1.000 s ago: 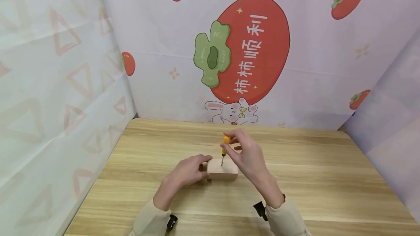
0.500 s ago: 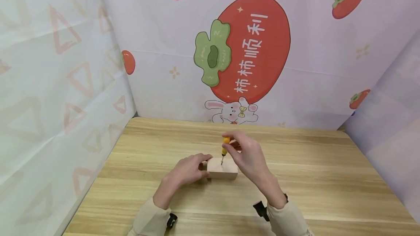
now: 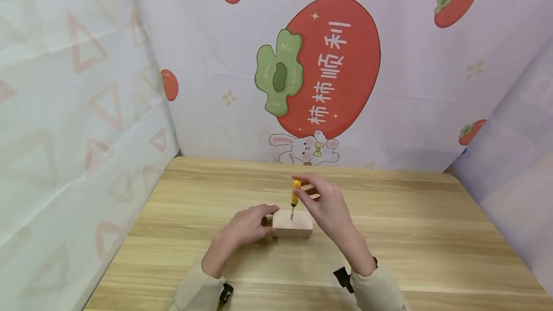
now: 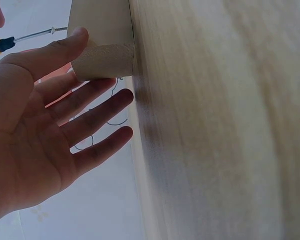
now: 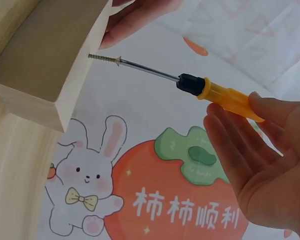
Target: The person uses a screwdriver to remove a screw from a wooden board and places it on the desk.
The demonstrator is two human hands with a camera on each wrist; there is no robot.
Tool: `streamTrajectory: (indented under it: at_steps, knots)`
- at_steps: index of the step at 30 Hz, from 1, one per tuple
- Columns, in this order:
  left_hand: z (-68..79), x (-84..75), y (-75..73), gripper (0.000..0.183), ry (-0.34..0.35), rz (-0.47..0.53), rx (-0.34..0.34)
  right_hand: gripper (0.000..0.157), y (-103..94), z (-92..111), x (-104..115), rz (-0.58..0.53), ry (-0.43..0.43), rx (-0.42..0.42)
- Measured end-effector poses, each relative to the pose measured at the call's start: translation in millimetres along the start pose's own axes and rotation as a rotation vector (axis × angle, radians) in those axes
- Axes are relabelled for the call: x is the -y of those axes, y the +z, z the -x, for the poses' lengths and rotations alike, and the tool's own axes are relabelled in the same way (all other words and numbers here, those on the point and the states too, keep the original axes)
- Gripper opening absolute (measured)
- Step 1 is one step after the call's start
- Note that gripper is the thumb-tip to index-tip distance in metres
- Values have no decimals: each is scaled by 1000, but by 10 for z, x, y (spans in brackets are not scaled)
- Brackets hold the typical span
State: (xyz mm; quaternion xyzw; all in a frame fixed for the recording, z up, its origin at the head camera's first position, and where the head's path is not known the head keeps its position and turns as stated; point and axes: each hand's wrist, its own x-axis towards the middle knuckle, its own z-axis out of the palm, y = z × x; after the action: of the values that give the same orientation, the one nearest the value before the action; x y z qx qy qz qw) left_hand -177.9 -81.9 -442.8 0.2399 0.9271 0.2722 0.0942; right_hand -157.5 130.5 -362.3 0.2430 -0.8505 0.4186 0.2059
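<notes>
A pale wooden block [image 3: 292, 227] lies on the table, and a screw [image 5: 103, 58] stands upright in its top face, much of its thread showing. My left hand [image 3: 246, 224] grips the block's left end between thumb and forefinger; the other fingers spread free in the left wrist view. With thumb and fingertips, my right hand [image 3: 326, 203] pinches the yellow handle of a screwdriver [image 5: 230, 101]. Its shaft runs down almost upright, and the tip meets the screw head. In the left wrist view the block's end [image 4: 104, 60] hides part of the fingers behind it.
The wood-grain table [image 3: 410, 244] reaches around the block on all sides. A printed cloth [image 3: 207, 109] with persimmons and a rabbit hangs along the back edge. Patterned cloth [image 3: 86, 109] also stands at the left side, and another at the right.
The screwdriver handle has tilted slightly closer to upright, its top shifting a little left with the right fingers. The left hand and the block keep their places; the head view shifts slightly.
</notes>
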Motion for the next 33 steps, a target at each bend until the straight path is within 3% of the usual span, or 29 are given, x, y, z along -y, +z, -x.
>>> streamTrajectory:
  at_steps: [4,12,18,22,27,33]
  knots:
    - [-5,-4,7,55,-4,-3,1,32,44,24,24,5,-48,-42]
    - [-15,5,13,55,1,-9,-4,27,44,12,60,96,-91,-10]
    - [-2,32,12,55,11,-19,-17,28,-50,11,47,22,-61,78]
    - [2,40,18,55,21,-28,-22,31,-68,13,33,2,2,101]
    - [4,32,21,55,23,-29,-15,29,-55,29,37,26,66,62]
    - [3,14,20,55,22,-16,-9,30,-33,42,17,60,7,-48]
